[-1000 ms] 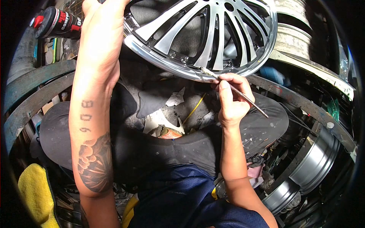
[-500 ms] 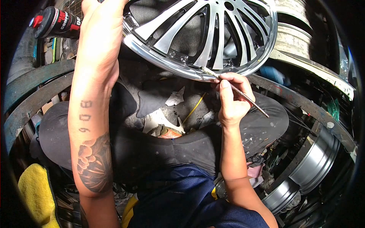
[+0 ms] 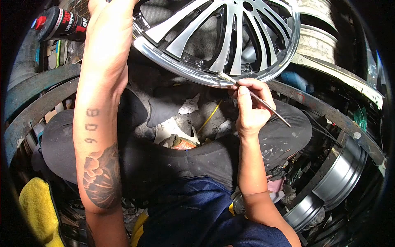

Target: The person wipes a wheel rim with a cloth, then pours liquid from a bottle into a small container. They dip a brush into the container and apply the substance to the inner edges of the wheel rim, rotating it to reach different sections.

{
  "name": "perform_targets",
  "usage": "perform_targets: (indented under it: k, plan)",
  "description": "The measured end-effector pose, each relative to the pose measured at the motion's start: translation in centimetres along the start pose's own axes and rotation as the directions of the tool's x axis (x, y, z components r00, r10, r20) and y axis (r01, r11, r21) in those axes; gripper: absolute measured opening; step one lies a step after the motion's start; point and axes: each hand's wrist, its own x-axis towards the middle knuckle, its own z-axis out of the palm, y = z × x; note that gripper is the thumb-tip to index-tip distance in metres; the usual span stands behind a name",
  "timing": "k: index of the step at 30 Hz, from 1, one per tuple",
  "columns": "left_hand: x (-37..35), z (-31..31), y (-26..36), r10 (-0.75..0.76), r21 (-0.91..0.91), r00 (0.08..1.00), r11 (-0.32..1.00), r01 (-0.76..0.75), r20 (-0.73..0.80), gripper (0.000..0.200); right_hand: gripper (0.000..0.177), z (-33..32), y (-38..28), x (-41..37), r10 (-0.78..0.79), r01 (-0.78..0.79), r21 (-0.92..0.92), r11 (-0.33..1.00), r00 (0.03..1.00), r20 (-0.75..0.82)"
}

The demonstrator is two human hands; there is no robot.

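A black and silver alloy wheel rim (image 3: 224,66) fills the upper middle of the view, its polished lip towards me. My right hand (image 3: 254,108) pinches a thin brush (image 3: 269,108) below the lip. The brush tip touches or nearly touches the rim at the foot of a spoke. My left hand (image 3: 109,16) is at the top left, beside the rim's left edge. Its fingers are cut off by the frame, so its hold cannot be made out.
A black compound bottle (image 3: 68,25) lies left of my left wrist. A curved metal bar (image 3: 304,96) crosses in front of my knees. More silver rims (image 3: 341,177) are at the lower right, with a yellow cloth (image 3: 39,210) at the lower left. White scraps litter the floor.
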Motion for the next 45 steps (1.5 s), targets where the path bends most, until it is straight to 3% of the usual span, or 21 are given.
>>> perform_targets:
  k: [8,14,20,28,35,41,45]
  plan:
    - [0.0,1.2,0.0,0.002,0.084,0.993,0.996,0.008,-0.120,0.042,0.014,0.0,0.0,0.0,-0.005,0.005,0.013,1.000,1.000,-0.009]
    - [0.0,0.2,0.2,-0.022,0.038,0.999,0.999,0.023,-0.043,0.042,0.013,-0.2,0.1,0.0,-0.022,0.022,-0.004,1.000,1.000,-0.008]
    - [0.0,1.1,-0.1,0.004,0.075,0.995,0.997,0.004,-0.099,0.042,0.013,-0.1,-0.2,0.1,-0.030,0.030,-0.004,1.000,0.999,-0.010]
    - [0.1,-0.1,-0.3,0.001,0.072,0.999,0.997,0.002,-0.038,0.043,0.014,-0.2,0.1,0.0,-0.043,0.043,-0.004,0.999,0.999,-0.014]
    - [0.0,1.1,-0.2,0.023,0.136,0.993,0.991,-0.007,-0.115,0.041,0.014,-0.2,0.0,0.0,-0.048,0.048,0.013,0.999,0.999,-0.019]
    - [-0.2,0.0,-0.1,0.019,0.059,1.000,0.998,-0.019,-0.003,0.041,0.014,-0.1,-0.1,0.0,-0.030,0.031,0.030,0.999,0.999,-0.029]
    - [-0.1,0.9,-0.1,0.017,0.106,0.996,0.994,-0.008,-0.084,0.041,0.015,-0.2,-0.1,0.0,-0.044,0.045,0.027,0.999,0.999,-0.028]
